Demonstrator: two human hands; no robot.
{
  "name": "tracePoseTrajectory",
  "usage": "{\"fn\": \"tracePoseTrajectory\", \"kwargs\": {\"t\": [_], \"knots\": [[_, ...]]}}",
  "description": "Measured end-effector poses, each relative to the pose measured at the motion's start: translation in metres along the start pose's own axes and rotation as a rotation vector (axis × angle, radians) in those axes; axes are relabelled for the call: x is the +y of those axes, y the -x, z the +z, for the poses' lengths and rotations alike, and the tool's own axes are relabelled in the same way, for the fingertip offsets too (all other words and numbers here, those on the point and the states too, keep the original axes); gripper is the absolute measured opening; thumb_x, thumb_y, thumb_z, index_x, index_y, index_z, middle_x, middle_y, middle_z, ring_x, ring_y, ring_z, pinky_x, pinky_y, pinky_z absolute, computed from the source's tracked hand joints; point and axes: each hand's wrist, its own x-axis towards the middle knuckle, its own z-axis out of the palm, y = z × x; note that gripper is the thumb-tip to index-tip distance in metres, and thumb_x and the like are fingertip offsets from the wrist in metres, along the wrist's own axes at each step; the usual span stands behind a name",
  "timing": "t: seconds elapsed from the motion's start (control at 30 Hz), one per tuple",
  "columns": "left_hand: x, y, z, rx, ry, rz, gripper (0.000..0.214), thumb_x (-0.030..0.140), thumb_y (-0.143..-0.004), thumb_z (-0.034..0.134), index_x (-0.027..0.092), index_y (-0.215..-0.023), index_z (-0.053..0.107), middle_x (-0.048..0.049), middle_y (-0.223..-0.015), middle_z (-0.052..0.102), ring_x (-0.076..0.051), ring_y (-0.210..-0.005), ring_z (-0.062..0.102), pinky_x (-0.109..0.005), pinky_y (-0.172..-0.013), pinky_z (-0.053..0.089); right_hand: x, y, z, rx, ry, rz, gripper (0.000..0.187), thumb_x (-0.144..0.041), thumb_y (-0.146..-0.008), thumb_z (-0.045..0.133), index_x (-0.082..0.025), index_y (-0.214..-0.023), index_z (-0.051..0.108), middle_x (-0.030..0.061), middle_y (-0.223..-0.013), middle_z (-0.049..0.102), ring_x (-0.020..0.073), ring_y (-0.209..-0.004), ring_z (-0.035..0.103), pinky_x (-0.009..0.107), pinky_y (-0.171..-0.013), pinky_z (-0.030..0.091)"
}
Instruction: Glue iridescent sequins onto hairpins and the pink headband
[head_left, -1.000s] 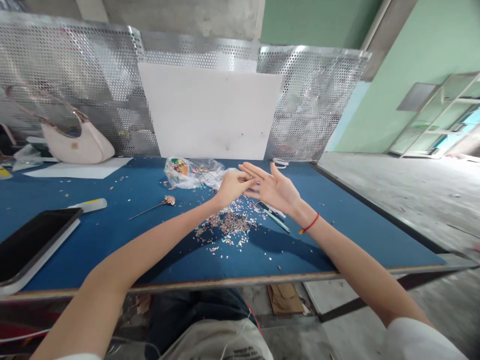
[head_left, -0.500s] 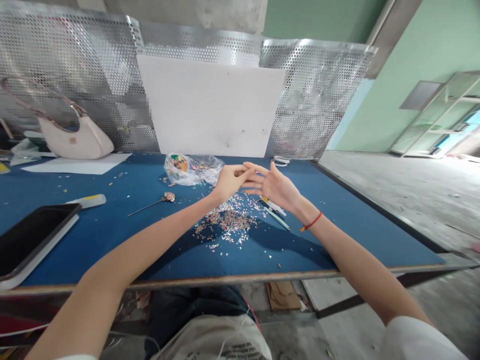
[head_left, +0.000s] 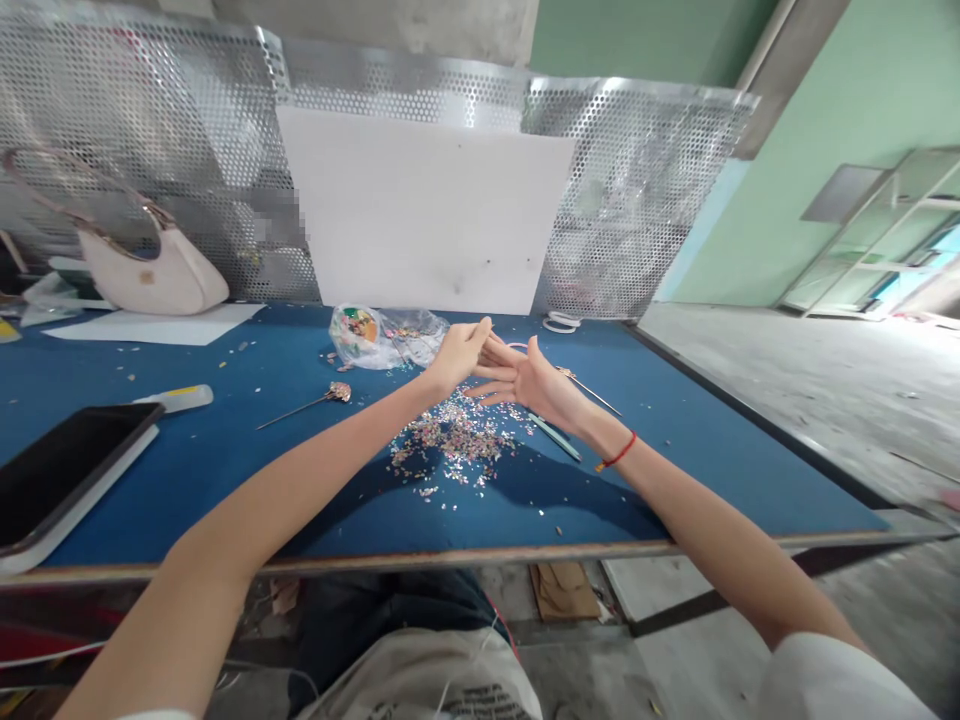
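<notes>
Above the blue tabletop, my left hand (head_left: 455, 358) is closed at the fingertips of my right hand, its thumb raised. My right hand (head_left: 546, 388) is turned palm up with fingers stretched out and spread, a red string bracelet (head_left: 618, 453) on its wrist. Whether anything small lies between the touching fingers is hidden. Below them lies a scattered heap of shiny sequins (head_left: 457, 440). A pale teal pen-like tool (head_left: 555, 437) rests by the heap. One sequin-topped stick (head_left: 300, 408) lies at left; another thin stick (head_left: 596, 394) shows behind my right hand.
A clear plastic bag (head_left: 360, 338) with colourful contents lies at the back. White rings (head_left: 561, 321) sit to its right. On the left are a phone (head_left: 67, 480), a small bottle (head_left: 178, 399), paper (head_left: 161, 325) and a handbag (head_left: 150, 275). A white board (head_left: 427, 210) stands behind.
My right hand has shifted slightly left and down, its fingers reaching further into my left hand. The stick behind it now shows, and the yellow-and-white item beside the teal tool is covered.
</notes>
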Motion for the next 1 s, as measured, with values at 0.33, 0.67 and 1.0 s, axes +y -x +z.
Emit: {"fn": "tracePoseTrajectory", "kwargs": {"t": [0.33,0.67,1.0], "knots": [[-0.006,-0.001,-0.011,-0.127,0.402,-0.127,0.015,0.025,-0.081,0.067,0.018,-0.093,0.074,-0.0102,-0.099,0.074,-0.023,-0.099,0.068,-0.04,-0.092,0.051,-0.009,0.002,-0.008,0.319,0.01,-0.188,0.059,-0.066,-0.09,0.036,-0.021,-0.106,0.071,0.0103,-0.105,0.073,0.0223,-0.099,0.066,0.04,-0.09,0.05],[-0.003,0.01,0.011,-0.289,0.447,-0.125,0.016,0.026,-0.088,0.058,0.018,-0.087,0.071,-0.012,-0.1,0.073,-0.022,-0.098,0.068,-0.038,-0.089,0.052,-0.002,0.006,-0.006,0.725,0.987,-0.616,0.022,-0.033,-0.08,0.07,-0.032,-0.102,0.073,0.0039,-0.112,0.067,0.0262,-0.11,0.055,0.047,-0.096,0.044],[0.003,0.028,0.034,-0.474,0.543,-0.196,0.018,0.029,-0.089,0.058,0.014,-0.086,0.066,-0.0142,-0.092,0.073,-0.025,-0.096,0.068,-0.042,-0.092,0.051,-0.002,0.008,-0.01,0.761,0.898,-0.542,0.033,-0.033,-0.094,0.046,-0.022,-0.068,0.063,0.0012,-0.064,0.062,0.0149,-0.059,0.055,0.032,-0.061,0.045]]}}
